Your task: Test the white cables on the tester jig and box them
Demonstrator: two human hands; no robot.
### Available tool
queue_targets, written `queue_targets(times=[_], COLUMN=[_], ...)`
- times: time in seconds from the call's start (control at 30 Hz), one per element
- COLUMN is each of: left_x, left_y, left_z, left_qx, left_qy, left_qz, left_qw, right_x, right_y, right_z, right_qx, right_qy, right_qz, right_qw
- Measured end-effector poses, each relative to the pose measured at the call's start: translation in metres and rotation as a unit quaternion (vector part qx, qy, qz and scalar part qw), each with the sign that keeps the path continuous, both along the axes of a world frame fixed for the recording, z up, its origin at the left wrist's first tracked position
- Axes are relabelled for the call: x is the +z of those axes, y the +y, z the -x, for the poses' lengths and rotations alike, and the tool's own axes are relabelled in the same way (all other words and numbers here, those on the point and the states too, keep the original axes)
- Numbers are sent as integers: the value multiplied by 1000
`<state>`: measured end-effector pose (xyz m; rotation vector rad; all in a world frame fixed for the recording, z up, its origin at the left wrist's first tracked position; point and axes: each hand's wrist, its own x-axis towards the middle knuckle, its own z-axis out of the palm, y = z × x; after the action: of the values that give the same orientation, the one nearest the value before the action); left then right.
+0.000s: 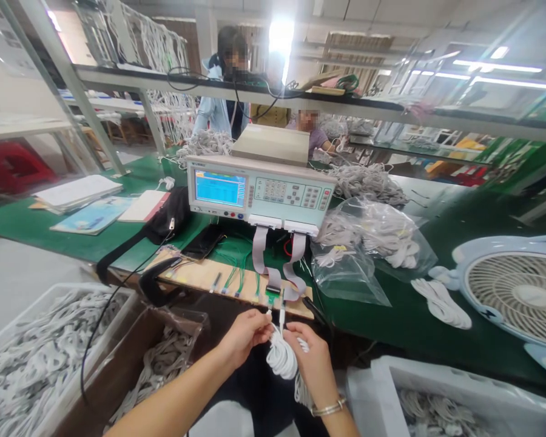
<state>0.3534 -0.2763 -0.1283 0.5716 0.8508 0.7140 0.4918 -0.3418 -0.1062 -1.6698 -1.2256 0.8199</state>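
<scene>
A looped white cable [282,359] hangs at the front edge of the bench, between my two hands. The fingers of my left hand [250,329] are pinched on one end of it, at a small white plug [269,314] just below the green connector board [271,296]. The cable's other white plug [282,317] points up at the board's edge; whether it is seated I cannot tell. My right hand [313,355] is closed on the cable beside the loops, its thumb and forefinger near that plug. More greyish cable [302,391] hangs below my right palm.
A tester [295,194] with a lit screen stands behind, its grey ribbon cables [260,249] running to the wooden strip [200,285]. Bagged cables [382,230] and a fan [523,291] are right. Cable-filled bins [127,297] [391,370] flank me. Two people are beyond the bench.
</scene>
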Motion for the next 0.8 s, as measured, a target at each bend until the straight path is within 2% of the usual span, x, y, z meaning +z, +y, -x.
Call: queue_targets(times=[0.07,0.17,0.27,0.33,0.4,0.47,0.57,0.67,0.8], left_x=[0,-4,-8,-10,-9,-6,1,3,-3], left_y=[0,-4,-10,-11,-9,-4,2,7,12], left_z=[-2,-8,-14,-15,-12,-7,-1,-3,-11], left_qx=[6,61,109,117,96,51,-9,-27,-18], left_qy=[7,7,-22,-40,-45,-39,-9,26,56], left_qz=[-3,-2,9,19,32,37,27,3,-45], left_qw=[1000,998,994,992,994,997,1000,999,997], right_x=[2,6,6,2,-3,-7,-10,-14,-31], right_y=[0,0,0,2,4,7,12,20,35], right_z=[0,0,-1,-2,-1,0,1,-2,-12], right_qx=[0,-2,-14,-28,-50,-61,-42,-11,27], right_qy=[4,26,88,147,211,276,331,327,290], right_qz=[-1,-6,4,25,39,41,48,71,103], right_qw=[1000,1000,996,988,975,958,941,942,951])
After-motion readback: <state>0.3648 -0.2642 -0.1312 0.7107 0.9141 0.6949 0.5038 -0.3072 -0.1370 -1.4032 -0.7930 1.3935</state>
